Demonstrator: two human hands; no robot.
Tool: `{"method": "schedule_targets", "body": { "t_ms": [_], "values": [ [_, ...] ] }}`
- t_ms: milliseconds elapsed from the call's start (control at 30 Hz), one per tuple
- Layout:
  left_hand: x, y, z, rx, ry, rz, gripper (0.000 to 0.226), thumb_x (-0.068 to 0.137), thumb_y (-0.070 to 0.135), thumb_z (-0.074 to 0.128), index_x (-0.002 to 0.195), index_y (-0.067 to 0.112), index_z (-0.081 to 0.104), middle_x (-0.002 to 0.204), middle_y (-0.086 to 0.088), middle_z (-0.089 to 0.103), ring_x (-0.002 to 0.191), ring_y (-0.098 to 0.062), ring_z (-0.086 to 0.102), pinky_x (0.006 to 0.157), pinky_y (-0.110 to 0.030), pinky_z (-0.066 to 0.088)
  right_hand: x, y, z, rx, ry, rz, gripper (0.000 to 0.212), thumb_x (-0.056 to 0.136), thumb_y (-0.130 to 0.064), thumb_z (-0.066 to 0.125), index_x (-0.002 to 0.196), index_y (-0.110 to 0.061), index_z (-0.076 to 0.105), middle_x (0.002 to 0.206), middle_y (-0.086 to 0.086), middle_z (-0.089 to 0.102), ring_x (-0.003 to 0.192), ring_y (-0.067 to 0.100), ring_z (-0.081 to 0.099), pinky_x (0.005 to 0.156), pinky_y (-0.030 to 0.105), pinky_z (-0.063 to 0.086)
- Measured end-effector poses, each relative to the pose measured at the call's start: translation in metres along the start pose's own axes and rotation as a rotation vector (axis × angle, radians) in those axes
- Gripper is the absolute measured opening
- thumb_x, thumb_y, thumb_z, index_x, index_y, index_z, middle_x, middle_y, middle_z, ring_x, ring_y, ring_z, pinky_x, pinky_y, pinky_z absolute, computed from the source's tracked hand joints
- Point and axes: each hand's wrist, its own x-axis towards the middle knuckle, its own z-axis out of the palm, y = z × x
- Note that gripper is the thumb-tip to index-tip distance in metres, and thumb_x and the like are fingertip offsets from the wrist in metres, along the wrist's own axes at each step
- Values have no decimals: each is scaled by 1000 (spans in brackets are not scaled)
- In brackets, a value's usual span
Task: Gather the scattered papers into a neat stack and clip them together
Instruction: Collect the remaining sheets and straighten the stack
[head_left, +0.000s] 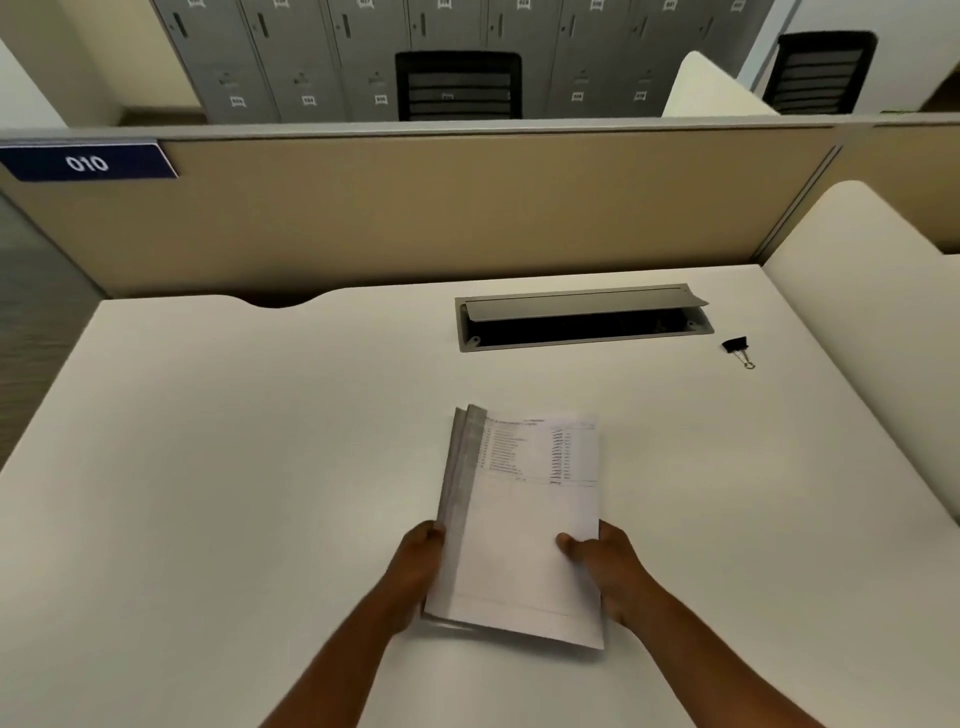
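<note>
A white desk (208, 467) fills the view, backed by a tan partition (467, 208) bearing a blue "010" sign (88, 163). A cable tray (582, 319) with its grey lid propped up is set into the desk's far side. The paper stack (524, 525) sits at the centre near the front, its long axis running away from the person, printed end farthest. The left hand (415, 566) grips its left edge, the right hand (602, 566) pinches its right edge, thumb on top. A black binder clip (736, 346) lies well apart, far right.

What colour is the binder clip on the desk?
Black, with silver wire handles; the binder clip shows in the head view.
</note>
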Motion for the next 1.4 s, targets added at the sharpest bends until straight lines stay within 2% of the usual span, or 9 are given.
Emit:
{"method": "schedule_targets", "body": {
  "t_ms": [100,300,467,567,700,833,933,1033,1400],
  "values": [
    [-21,-7,9,-102,-72,-47,36,101,50,41,114,24,61,110,0,71,101,-20,68,86,-35,57,-14,9,-6,-66,-20,-11,37,89,-12,74,126,-16,69,113,3,75,103,26,70,98,43,56],
    [-41,-16,19,19,-71,21,43,103,28,49,143,18,40,131,-3,57,115,-23,57,99,-38,49,-27,12,-13,-186,-76,-64,42,88,-19,76,128,-16,64,114,3,74,102,26,70,97,46,58],
    [-55,-25,23,-69,-69,51,42,104,24,46,145,19,39,135,-4,56,119,-25,57,106,-44,46,-43,14,-16,-469,198,-188,56,84,-46,74,131,-22,53,124,-1,62,109,22,64,94,38,54],
    [-62,-25,26,-127,-67,106,42,103,25,48,145,22,39,137,-3,56,121,-24,57,107,-45,45,-47,15,-18,-341,213,-139,74,82,-53,76,141,-19,47,136,3,54,121,25,60,101,38,50],
    [-74,-13,24,-203,-75,204,41,100,29,53,140,29,42,131,1,61,117,-22,61,101,-47,50,-47,-4,-32,1,-75,-95,51,79,-32,87,120,-10,66,108,6,78,93,26,76,81,39,63],
    [-84,12,25,-86,83,405,28,100,20,54,126,32,53,120,11,66,108,-13,64,92,-36,56,-55,-28,-31,-102,12,-433,31,86,-8,77,115,-17,67,111,4,76,95,22,73,83,40,62],
    [-94,36,31,9,311,657,23,101,14,49,116,31,51,107,24,63,98,3,62,76,-11,50,-67,-39,-21,-22,93,-661,33,90,-8,73,117,-22,63,110,-7,72,96,6,70,78,21,58],
    [-103,51,38,12,426,814,17,101,27,42,118,30,44,105,20,61,93,2,61,68,-9,47,-76,-42,-13,39,148,-828,34,93,-5,70,109,-32,57,101,-18,69,91,-1,66,72,11,52],
    [-113,48,40,-30,465,990,24,95,10,40,119,15,43,103,28,57,95,-2,59,75,-12,47,-89,-38,-2,72,104,-847,59,83,-16,84,132,-28,54,116,-19,66,109,1,63,88,23,58]
  ]
}}
